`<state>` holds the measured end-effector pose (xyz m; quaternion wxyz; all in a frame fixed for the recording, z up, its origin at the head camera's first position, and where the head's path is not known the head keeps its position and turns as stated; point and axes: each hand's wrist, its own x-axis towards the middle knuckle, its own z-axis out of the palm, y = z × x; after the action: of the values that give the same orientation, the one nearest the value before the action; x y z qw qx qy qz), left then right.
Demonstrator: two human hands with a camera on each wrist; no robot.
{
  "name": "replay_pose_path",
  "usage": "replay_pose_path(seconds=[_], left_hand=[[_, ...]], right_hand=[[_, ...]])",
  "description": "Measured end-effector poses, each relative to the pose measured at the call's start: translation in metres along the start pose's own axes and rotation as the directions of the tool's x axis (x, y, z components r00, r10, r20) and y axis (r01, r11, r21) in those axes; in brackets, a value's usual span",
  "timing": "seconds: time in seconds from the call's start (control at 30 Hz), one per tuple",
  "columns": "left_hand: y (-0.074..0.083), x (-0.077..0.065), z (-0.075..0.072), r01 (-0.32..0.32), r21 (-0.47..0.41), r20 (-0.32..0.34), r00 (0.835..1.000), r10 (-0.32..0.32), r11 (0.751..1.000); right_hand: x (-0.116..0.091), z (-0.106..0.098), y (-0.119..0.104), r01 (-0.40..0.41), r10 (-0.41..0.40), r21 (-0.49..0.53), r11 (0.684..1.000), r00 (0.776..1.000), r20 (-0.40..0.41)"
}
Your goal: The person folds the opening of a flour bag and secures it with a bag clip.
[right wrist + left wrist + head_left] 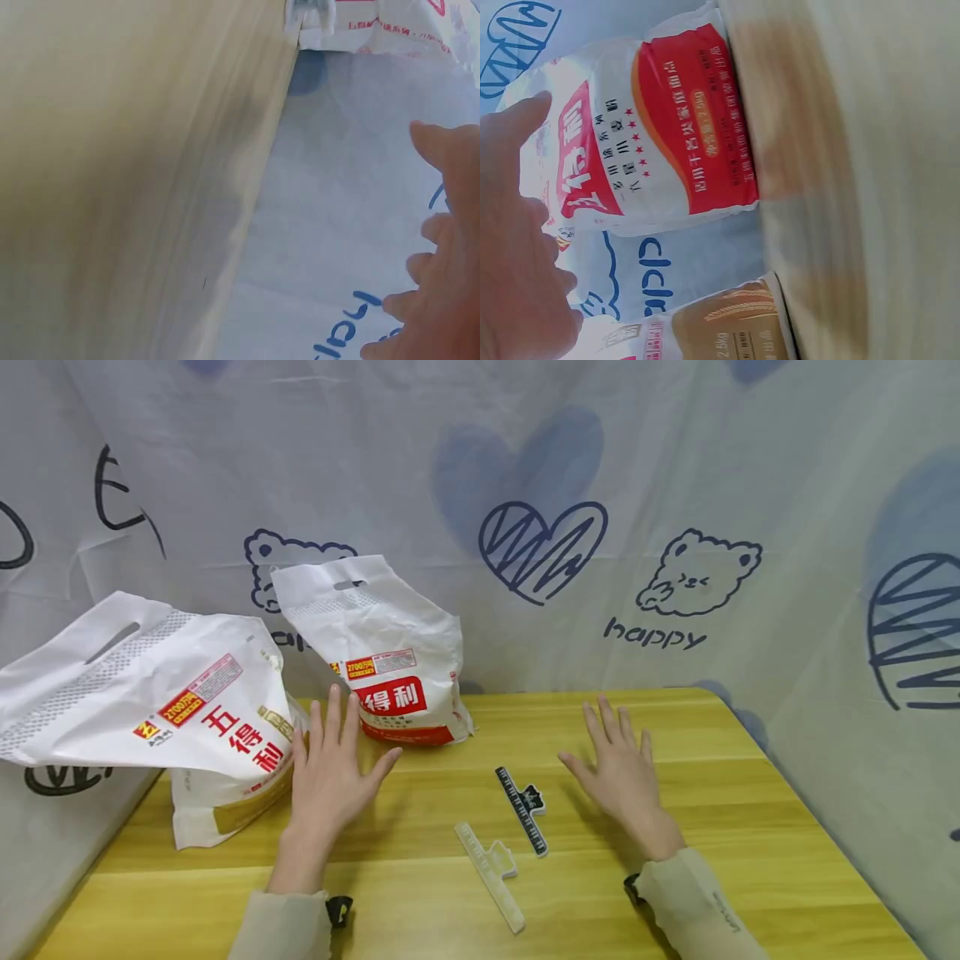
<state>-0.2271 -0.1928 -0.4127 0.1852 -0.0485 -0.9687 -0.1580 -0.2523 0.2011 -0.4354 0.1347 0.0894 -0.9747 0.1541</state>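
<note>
In the head view my left hand [330,774] is held over the table with its fingers spread, holding nothing. It is nearest two white flour bags: one with a gold base [225,693] on the left, and one with a red base [397,668] behind its fingertips. My right hand [618,768] is likewise spread and holds nothing. Between the hands lie a black ruler clip [522,810] and a cream ruler clip [489,877], flat on the wood. The left wrist view shows the red-based bag [667,127] beyond the left hand [525,247].
A yellow wood-grain table [420,885] runs under everything. Behind it hangs a pale cloth [675,460] printed with hearts and bears. The left bag's handle end leans out over the table's left side. Dark straps show at both wrists.
</note>
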Motion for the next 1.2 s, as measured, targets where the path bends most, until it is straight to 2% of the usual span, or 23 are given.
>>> replay_pose_path(seconds=[0.17, 0.37, 0.77, 1.03, 1.2], left_hand=[[0.002, 0.004, -0.007, 0.029, -0.039, -0.050, 0.998, -0.031, 0.999], [0.002, 0.014, -0.012, 0.053, -0.095, -0.077, 0.995, -0.061, 0.994], [-0.003, 0.044, -0.008, 0.099, -0.211, -0.075, 0.990, -0.118, 0.972], [-0.003, 0.062, 0.000, 0.098, -0.290, -0.090, 0.987, -0.130, 0.952], [-0.006, 0.069, 0.005, 0.092, -0.306, -0.081, 0.989, -0.122, 0.948]], right_hand=[[0.002, 0.001, -0.011, 0.040, -0.037, 0.075, 0.996, 0.998, -0.046], [0.011, -0.001, -0.036, 0.131, -0.127, 0.160, 0.978, 0.991, -0.036], [0.052, 0.016, -0.086, 0.318, -0.312, 0.274, 0.908, 0.948, -0.066], [0.074, 0.031, -0.114, 0.364, -0.352, 0.319, 0.875, 0.931, -0.097], [0.086, 0.037, -0.130, 0.366, -0.345, 0.388, 0.846, 0.930, -0.128]])
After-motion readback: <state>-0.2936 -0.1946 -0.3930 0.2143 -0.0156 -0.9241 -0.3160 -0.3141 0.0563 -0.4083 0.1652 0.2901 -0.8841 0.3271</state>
